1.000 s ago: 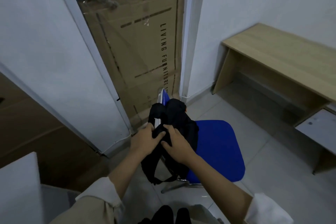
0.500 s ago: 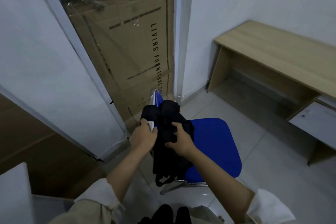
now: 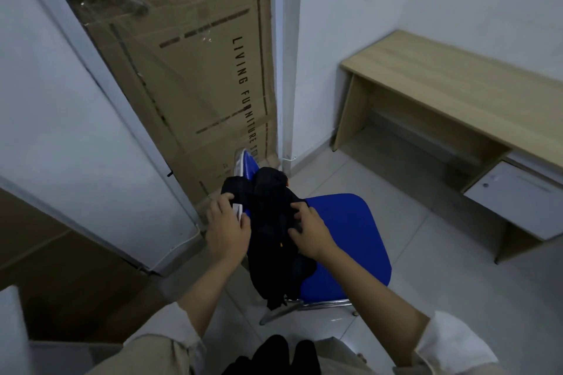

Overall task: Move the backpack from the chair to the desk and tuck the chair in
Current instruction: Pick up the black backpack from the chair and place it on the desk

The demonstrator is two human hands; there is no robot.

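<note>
Now my left hand [image 3: 228, 230] and right hand [image 3: 309, 230] both grip the black backpack [image 3: 271, 222] hanging on the blue chair [image 3: 344, 240], left of the desk [image 3: 457, 91].

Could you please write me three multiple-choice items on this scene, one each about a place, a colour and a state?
1. Where is the backpack?
A. on the desk
B. hanging at the chair's back
C. on the floor

2. What colour is the chair seat?
A. red
B. grey
C. blue

3. What are the hands doing?
A. both are on the backpack
B. only one touches it
C. both hang free

Answers:
1 B, as it drapes over the backrest while the desk top is bare.
2 C, as the seat pad is bright blue.
3 A, as the left hand and right hand each touch the fabric.
</note>
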